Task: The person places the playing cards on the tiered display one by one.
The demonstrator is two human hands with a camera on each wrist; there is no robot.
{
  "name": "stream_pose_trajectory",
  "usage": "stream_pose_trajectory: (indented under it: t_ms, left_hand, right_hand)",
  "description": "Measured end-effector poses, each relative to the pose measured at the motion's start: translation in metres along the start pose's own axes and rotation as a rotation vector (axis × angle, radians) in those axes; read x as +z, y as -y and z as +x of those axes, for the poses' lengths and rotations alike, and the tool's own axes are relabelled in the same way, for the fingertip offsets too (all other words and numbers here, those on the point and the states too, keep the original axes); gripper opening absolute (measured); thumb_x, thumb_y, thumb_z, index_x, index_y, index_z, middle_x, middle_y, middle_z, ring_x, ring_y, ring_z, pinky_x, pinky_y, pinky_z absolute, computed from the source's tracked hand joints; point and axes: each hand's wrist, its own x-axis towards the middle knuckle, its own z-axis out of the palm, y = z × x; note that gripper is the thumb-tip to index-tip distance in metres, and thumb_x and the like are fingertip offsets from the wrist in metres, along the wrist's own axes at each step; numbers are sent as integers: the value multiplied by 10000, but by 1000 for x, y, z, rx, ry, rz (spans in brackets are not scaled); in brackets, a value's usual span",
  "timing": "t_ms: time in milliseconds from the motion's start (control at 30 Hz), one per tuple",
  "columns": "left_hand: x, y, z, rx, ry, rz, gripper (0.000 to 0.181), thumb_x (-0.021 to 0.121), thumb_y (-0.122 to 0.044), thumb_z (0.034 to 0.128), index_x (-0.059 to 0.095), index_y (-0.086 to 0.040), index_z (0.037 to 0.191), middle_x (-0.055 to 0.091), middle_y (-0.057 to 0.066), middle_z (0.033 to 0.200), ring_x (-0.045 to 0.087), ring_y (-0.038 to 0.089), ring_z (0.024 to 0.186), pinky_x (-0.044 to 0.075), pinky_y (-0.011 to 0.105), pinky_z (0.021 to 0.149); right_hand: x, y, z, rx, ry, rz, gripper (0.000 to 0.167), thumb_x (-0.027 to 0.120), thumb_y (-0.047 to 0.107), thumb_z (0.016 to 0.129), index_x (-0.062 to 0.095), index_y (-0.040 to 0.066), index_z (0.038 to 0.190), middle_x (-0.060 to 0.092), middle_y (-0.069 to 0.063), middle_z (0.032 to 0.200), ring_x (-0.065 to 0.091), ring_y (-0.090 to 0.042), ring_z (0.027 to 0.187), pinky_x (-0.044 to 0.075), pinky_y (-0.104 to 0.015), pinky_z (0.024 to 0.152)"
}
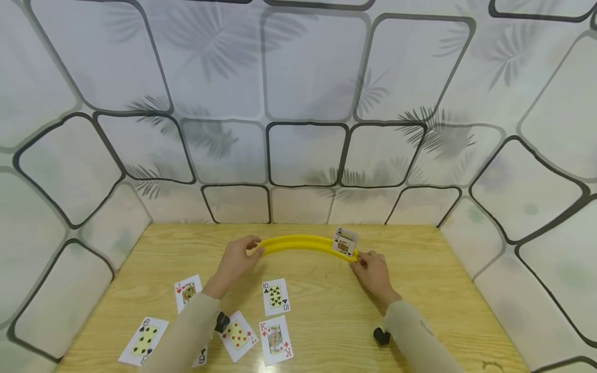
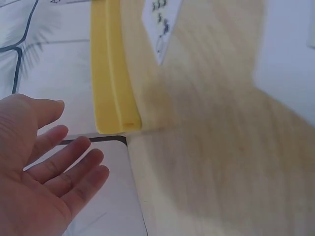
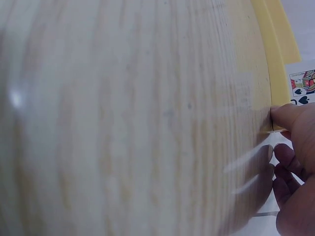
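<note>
A curved yellow card holder (image 1: 298, 242) stands on the table, its ends toward my two hands. At its left end is my left hand (image 1: 238, 259), fingers spread and apart from the holder in the left wrist view. My right hand (image 1: 374, 274) pinches the right end between thumb (image 3: 285, 115) and fingers. Near that end a jack of spades (image 1: 344, 245) stands in the holder, with another card (image 1: 347, 232) partly hidden behind it. Closer in lie a ten of clubs (image 1: 275, 297), king of diamonds (image 1: 276, 340), seven of diamonds (image 1: 238, 335) and jack of hearts (image 1: 188, 291).
A spade card (image 1: 146, 341) lies at the front left of the wooden table (image 1: 326, 305). Another card (image 1: 201, 357) is mostly hidden under the left sleeve (image 1: 186, 331). A patterned wall (image 1: 308, 155) rises behind the table and at both sides. Dark wrist cameras (image 1: 381, 336) hang below both wrists.
</note>
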Motion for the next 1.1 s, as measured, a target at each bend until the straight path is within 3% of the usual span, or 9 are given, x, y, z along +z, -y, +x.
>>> stream_pose_trajectory:
  t_ms: [167, 333, 500, 633, 767, 900, 1100]
  left_hand:
    - [1, -1, -21, -44, 56, 23, 385, 752, -229, 990, 707, 18, 1281, 746, 225, 1237, 712, 415, 1135, 597, 561, 965]
    - [3, -7, -41, -72, 162, 67, 487, 769, -306, 972, 680, 8, 1333, 697, 226, 1343, 646, 446, 1265, 519, 596, 1096]
    - [6, -5, -56, -46, 232, 142, 647, 822, -410, 901, 653, 7, 1367, 645, 246, 1408, 598, 456, 1324, 485, 609, 1135]
    - [7, -1, -62, 12, 272, 180, 748, 859, -437, 851, 631, 46, 1375, 599, 326, 1419, 555, 528, 1339, 463, 656, 1135]
    - [7, -1, -65, 23, 335, 172, 854, 870, -470, 834, 577, 73, 1424, 527, 386, 1447, 450, 635, 1377, 358, 751, 1162]
    - [9, -1, -68, 12, 380, 173, 939, 867, -517, 826, 530, 80, 1469, 434, 425, 1510, 360, 691, 1408, 285, 817, 1150]
    - [12, -1, -72, -29, 377, 143, 952, 889, -489, 809, 519, 69, 1486, 328, 454, 1575, 278, 702, 1451, 239, 830, 1152]
  right_hand:
    - [0, 1, 0, 14, 8, 5, 487, 764, 214, 965, 663, -78, 1342, 668, -154, 1039, 519, -295, 965, 454, -383, 808]
    - [0, 2, 1, 24, 16, 0, 491, 760, 221, 971, 660, -72, 1352, 669, -157, 1051, 522, -302, 975, 463, -392, 813]
    - [0, 3, 1, 22, 18, -9, 481, 763, 220, 970, 668, -61, 1348, 672, -152, 1049, 525, -301, 977, 463, -389, 811]
    - [0, 2, 2, 23, 20, -11, 475, 759, 214, 972, 667, -54, 1353, 668, -147, 1044, 521, -298, 980, 454, -380, 812]
    - [-1, 1, 3, 17, 17, -10, 476, 757, 214, 974, 665, -55, 1355, 662, -143, 1033, 516, -295, 974, 443, -372, 804]
    - [-1, 1, 1, 5, 7, -11, 468, 758, 209, 971, 670, -66, 1340, 664, -151, 1019, 518, -297, 958, 450, -380, 797]
    - [-1, 0, 0, 12, 13, -11, 490, 755, 223, 974, 659, -69, 1355, 661, -152, 1032, 515, -298, 966, 450, -379, 809]
